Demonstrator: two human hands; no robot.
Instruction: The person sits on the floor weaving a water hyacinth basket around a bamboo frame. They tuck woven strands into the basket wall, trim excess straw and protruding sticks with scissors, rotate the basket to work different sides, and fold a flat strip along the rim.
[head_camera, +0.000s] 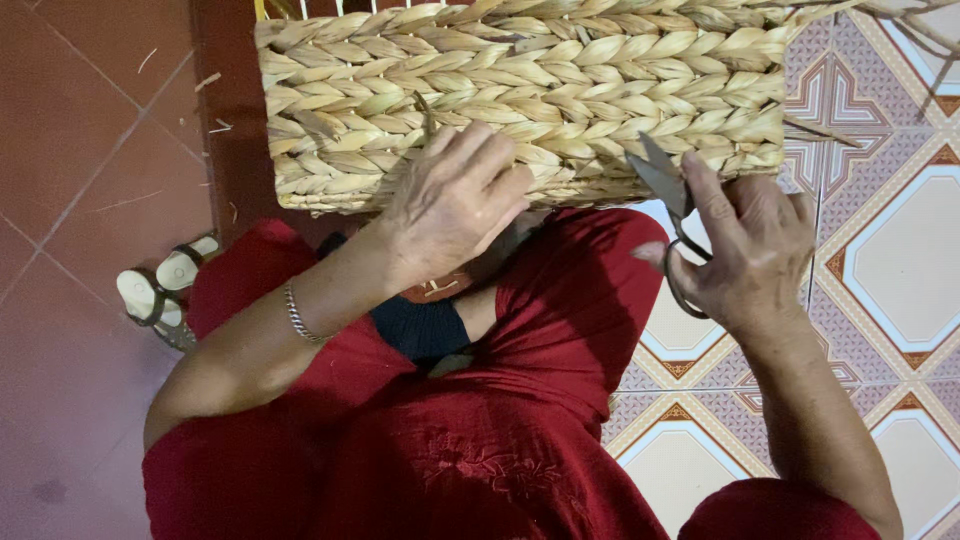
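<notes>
A woven basket (600, 70) of pale braided straw rests on my lap against my red clothing. My left hand (455, 200) presses on its lower edge near the middle, fingers curled over the weave. My right hand (755, 250) holds a pair of dark metal scissors (668, 190), thumb and fingers through the loops. The blades point up and left, with the tips touching the basket's lower right part. A silver bracelet (296, 318) sits on my left wrist.
Red floor tiles lie to the left, with a pair of light sandals (160, 290) and scattered straw bits (215, 100). Patterned pink and white tiles (900, 250) cover the floor on the right. Loose straw strands (920, 30) stick out at the top right.
</notes>
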